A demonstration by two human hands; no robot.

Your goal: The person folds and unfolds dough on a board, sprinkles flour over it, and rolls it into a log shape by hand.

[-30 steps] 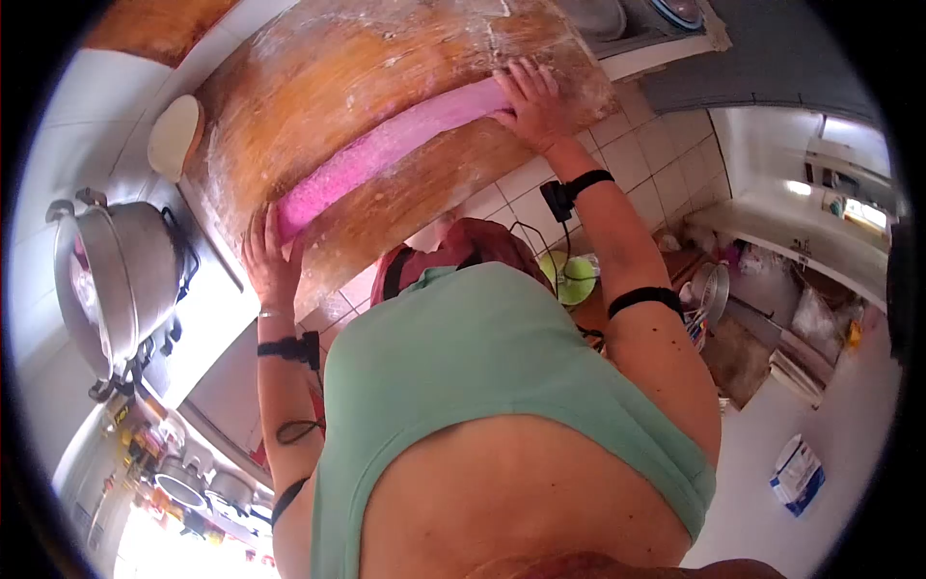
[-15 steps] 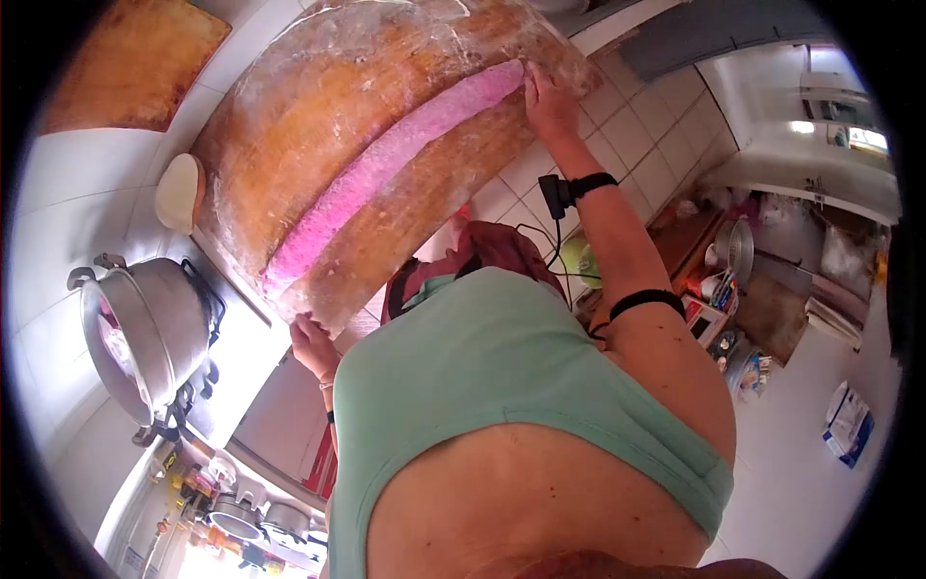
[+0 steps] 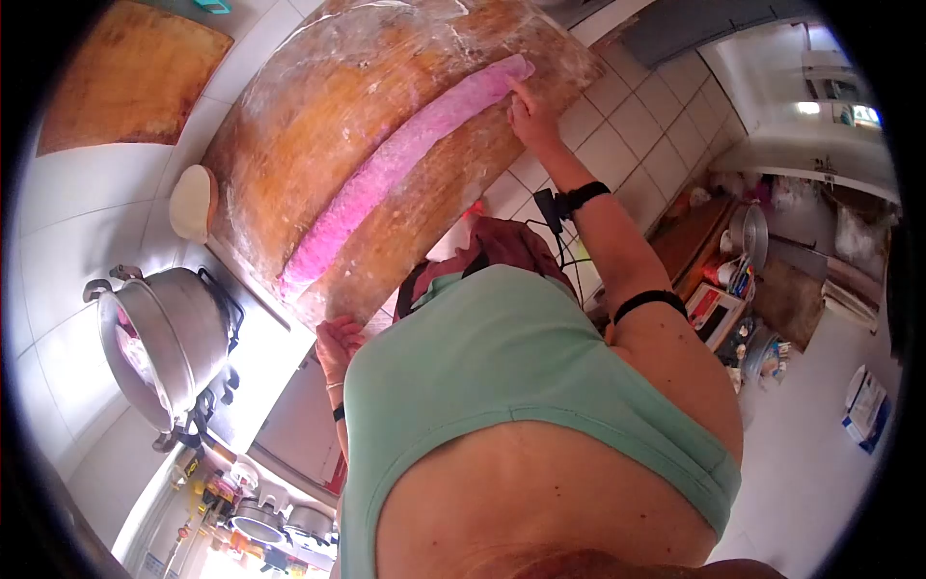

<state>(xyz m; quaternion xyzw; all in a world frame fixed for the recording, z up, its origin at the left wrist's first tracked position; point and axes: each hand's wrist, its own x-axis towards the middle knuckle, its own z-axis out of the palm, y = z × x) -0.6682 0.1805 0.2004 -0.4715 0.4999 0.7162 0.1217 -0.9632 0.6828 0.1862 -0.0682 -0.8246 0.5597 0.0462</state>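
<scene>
A long pink, flour-dusted roll lies in a curve across a floured wooden board. Close to its upper right end is my right hand, with one finger stretched to the roll's near edge and the others bent. It does not grip the roll. My left hand is at the board's lower left edge, below the roll's other end and apart from it. Its fingers are loosely bent and spread, and nothing shows in them.
Left of the board are a pale round piece and a large metal pot on a white surface. A second wooden board is at the upper left. Pans are at the lower left, and a metal bowl is at the right.
Both hands have come off the roll's ends; the left has moved toward my body and the right has drawn back slightly along the near edge. The view has shifted.
</scene>
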